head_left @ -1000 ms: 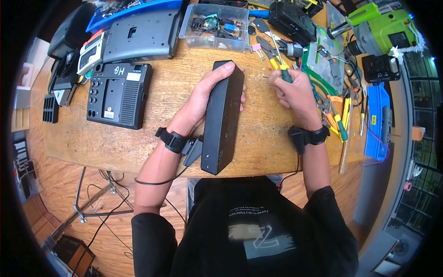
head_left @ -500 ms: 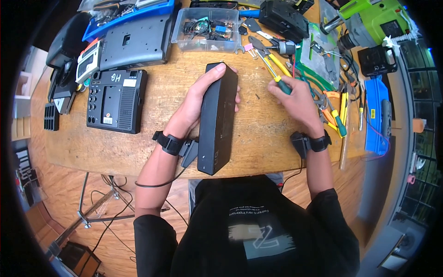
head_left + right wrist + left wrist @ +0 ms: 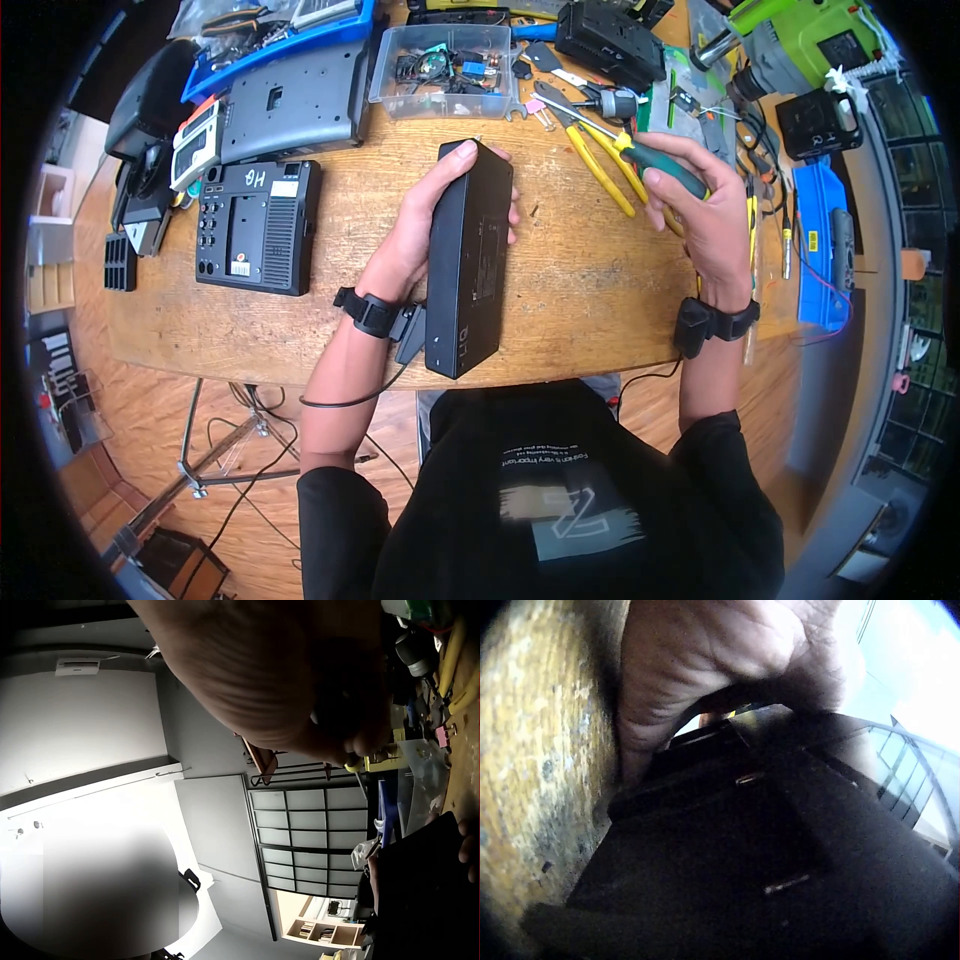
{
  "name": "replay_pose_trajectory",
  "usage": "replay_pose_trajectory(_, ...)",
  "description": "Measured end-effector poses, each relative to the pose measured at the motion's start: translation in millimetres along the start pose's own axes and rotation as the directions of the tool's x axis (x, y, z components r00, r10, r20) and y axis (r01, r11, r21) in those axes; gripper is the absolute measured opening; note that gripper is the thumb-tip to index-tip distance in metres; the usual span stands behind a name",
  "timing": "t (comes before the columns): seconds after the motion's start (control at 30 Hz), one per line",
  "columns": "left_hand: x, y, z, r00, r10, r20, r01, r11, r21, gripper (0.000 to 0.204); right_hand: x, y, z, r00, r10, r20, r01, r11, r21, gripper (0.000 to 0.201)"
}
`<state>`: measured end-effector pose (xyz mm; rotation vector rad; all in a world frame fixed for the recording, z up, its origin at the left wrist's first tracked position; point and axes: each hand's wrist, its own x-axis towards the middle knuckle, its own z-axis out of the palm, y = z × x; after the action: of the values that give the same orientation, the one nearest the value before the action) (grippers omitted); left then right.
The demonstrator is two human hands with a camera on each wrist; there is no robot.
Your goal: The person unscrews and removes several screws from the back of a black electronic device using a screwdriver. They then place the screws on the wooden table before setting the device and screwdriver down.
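In the head view my left hand grips a long black box-shaped device, thumb over its far top edge and fingertips round its right side. It stands on its narrow side near the front edge of the table. The left wrist view has the palm arched over the dark box. My right hand, off to the right, holds a screwdriver by its green and yellow handle. The shaft points to the far left, over yellow-handled pliers. A tiny dark piece lies right of the box.
A black device with knobs lies at left, a grey panel behind it. A clear bin of small parts stands at the back. At right are a green drill, loose tools and a blue tray.
My right hand has moved to the right and turned, bringing the screwdriver from near-upright to a slant toward the far left. My left hand keeps its grip on the black box.
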<state>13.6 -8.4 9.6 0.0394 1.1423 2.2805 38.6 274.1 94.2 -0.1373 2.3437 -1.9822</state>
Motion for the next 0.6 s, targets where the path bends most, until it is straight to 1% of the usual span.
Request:
replay_pose_trajectory(0.1, 0, 1, 0, 1.0, 0.004, 0.002, -0.004, 1.0, -0.001, 0.061, -4, -9, 5, 0.998, 0.019, -0.063, -0.014, 0.996, 0.083, 0.033)
replay_pose_trajectory(0.2, 0, 1, 1, 1.0, -0.004, -0.003, 0.004, 1.0, -0.005, 0.06, -2, -9, 9, 0.994, -0.093, -0.063, 0.097, 0.994, 0.059, 0.032)
replay_pose_trajectory(0.3, 0, 2, 1, 1.0, -0.004, 0.001, 0.004, 1.0, -0.01, 0.059, -5, -14, 16, 0.994, -0.104, -0.045, 0.107, 0.992, 0.073, 0.032)
replay_pose_trajectory(0.4, 0, 2, 1, 1.0, -0.007, 0.02, 0.008, 0.999, -0.037, 0.056, -9, -16, 14, 0.996, -0.085, 0.019, 0.083, 0.994, 0.073, 0.031)
replay_pose_trajectory(0.5, 0, 2, 0, 1.0, -0.015, 0.018, 0.016, 0.998, -0.066, 0.055, -10, -16, 16, 0.998, -0.064, 0.003, 0.063, 0.989, 0.135, 0.026)
replay_pose_trajectory(0.6, 1, 1, -1, 0.999, -0.01, 0.033, 0.013, 0.997, -0.079, 0.056, -8, -14, 19, 0.999, -0.041, -0.002, 0.041, 0.992, 0.117, 0.02)
